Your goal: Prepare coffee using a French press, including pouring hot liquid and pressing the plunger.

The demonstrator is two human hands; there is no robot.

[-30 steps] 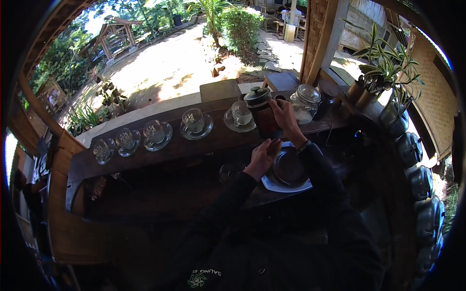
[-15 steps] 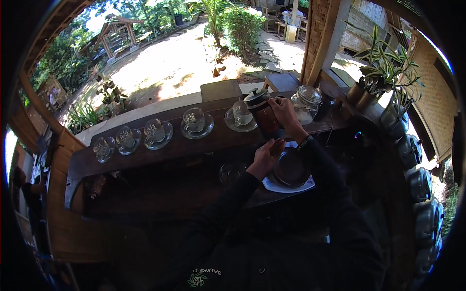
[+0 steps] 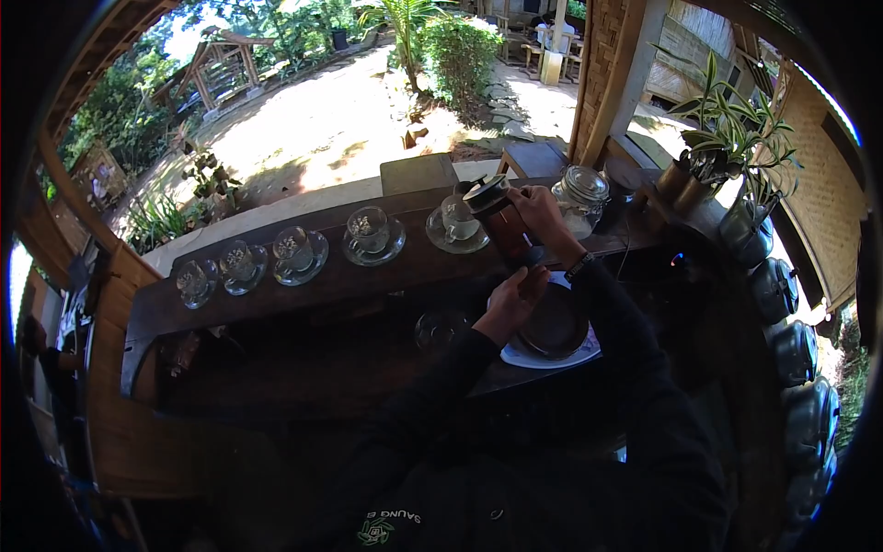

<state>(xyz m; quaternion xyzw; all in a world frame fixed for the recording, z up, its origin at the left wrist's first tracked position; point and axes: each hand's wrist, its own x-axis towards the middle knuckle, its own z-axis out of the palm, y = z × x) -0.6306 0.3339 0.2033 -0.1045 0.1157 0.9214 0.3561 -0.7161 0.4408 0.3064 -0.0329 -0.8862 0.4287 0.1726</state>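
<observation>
A French press [image 3: 503,221] with dark brown liquid and a black lid is held up over the counter, leaning to the left. My right hand [image 3: 543,217] is closed round its handle. Fingers of my left hand [image 3: 513,299] cup the base from below. Just left of the press, a clear glass cup [image 3: 457,217] stands on a glass saucer [image 3: 445,241]; the lid overlaps part of the cup in view. No stream of liquid shows. Below my hands, a dark round tray or plate [image 3: 552,324] lies on a pale patterned sheet or mat [image 3: 543,361].
Along the raised wooden ledge [image 3: 322,274], several more glass cups [image 3: 368,227] on saucers line up leftward. A lidded glass jar [image 3: 583,191] stands right of the press, near potted plants [image 3: 722,138]. An empty-looking glass saucer [image 3: 440,329] rests on the lower counter.
The French press has tipped further left, its lid lower and its base swung slightly right. My left hand has shifted a little right under the base.
</observation>
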